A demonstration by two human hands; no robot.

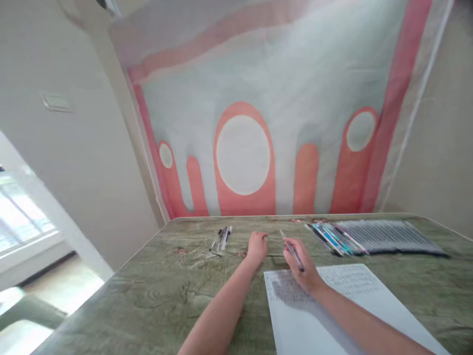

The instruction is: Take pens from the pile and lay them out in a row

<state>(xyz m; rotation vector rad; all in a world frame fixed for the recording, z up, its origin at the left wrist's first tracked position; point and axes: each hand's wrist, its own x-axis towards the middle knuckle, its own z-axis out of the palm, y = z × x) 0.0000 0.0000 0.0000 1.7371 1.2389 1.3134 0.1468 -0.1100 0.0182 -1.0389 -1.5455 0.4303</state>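
Note:
My right hand (pixel 300 261) grips a pen (pixel 294 255) that slants across its fingers, with one end pointing up and away from me. That hand is above the top edge of a white sheet of paper (pixel 303 320) bearing rows of handwriting. To its left, my left hand (pixel 257 245) is over the table with its fingers curled together. A tiny dark bit shows at its fingertips, too small to name. Left of this hand lies a small group of pens (pixel 223 237).
On the right of the wood-patterned table (pixel 155 296) lie several coloured pens (pixel 332 239) beside a long row of greyish, clear-looking sticks (pixel 391 236). A wall with pink and white shapes (pixel 244 155) stands behind the table. A pale chair (pixel 29 315) is at lower left.

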